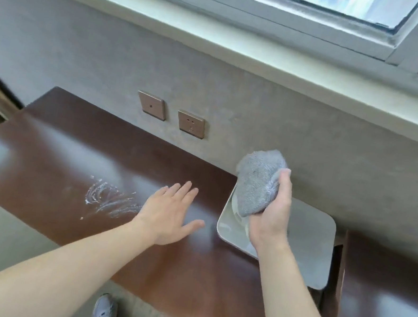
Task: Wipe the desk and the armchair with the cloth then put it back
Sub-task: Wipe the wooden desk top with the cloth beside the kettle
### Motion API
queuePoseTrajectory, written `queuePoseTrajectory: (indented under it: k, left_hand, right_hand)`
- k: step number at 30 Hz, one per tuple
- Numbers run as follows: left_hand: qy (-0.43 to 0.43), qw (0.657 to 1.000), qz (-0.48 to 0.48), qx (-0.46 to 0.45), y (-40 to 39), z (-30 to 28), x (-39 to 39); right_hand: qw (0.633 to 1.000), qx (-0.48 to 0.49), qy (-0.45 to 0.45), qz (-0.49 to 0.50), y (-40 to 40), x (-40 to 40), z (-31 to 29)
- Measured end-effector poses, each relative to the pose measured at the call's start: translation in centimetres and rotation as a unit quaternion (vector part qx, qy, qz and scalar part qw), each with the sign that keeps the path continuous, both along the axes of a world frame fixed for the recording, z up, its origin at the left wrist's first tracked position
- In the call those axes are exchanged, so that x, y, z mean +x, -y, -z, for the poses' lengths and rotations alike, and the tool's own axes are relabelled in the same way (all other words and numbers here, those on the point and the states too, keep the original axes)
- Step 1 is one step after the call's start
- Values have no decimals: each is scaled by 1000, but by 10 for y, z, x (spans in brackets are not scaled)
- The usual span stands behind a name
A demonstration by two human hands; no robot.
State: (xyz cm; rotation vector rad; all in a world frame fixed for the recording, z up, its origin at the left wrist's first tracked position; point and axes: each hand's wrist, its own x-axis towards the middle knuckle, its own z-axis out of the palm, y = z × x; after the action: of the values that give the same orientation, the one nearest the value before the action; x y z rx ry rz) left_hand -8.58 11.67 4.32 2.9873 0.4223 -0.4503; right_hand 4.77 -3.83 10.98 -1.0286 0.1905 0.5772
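Note:
A grey bunched cloth [255,183] is held up in my right hand [272,214], just above a pale grey tray [309,248] at the right end of the dark brown desk [68,156]. My left hand [169,212] hovers flat over the desk's middle, fingers spread, holding nothing. A white smear of powder or residue [108,198] lies on the desk just left of my left hand. No armchair is in view.
Two bronze wall sockets [170,115] sit on the grey wall behind the desk. A window sill [249,51] runs above. A second brown surface [388,307] adjoins on the right. My shoes [105,313] stand on the carpet below the desk's front edge.

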Motion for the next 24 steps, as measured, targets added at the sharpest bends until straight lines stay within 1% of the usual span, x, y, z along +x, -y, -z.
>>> queuePoseTrajectory:
  k: [2, 4, 7, 12, 16, 18, 20, 23, 24]
  left_hand:
    - [13, 1000, -2, 7, -28, -2, -17]
    - [10, 1000, 1, 4, -62, 1, -39]
    - [-7, 1000, 12, -4, -124, 13, -76]
    - [-13, 1000, 27, -6, -224, 49, -137]
    - [-43, 999, -2, -28, -281, 92, -180]
    - [-53, 998, -16, -36, -299, 111, -193]
    - [-51, 997, -37, -42, -309, 131, -200]
    - [-54, 997, -34, -33, -315, 160, -205]
    - [-51, 998, -32, -27, -315, 171, -205]
  right_hand:
    - [999, -19, -5, -33, -29, -22, 5]
    - [997, -57, -4, -59, -58, -48, 19]
    - [990, -124, -7, -64, -105, -87, 37]
    - [983, -176, -47, 8, -164, -143, 73]
    - [970, -213, -86, 79, -187, -173, 103]
    - [959, -232, -102, 128, -192, -182, 120]
    - [949, -251, -90, 167, -190, -189, 136]
    - [941, -259, -72, 207, -187, -197, 157]
    - [938, -257, -80, 217, -188, -198, 162]
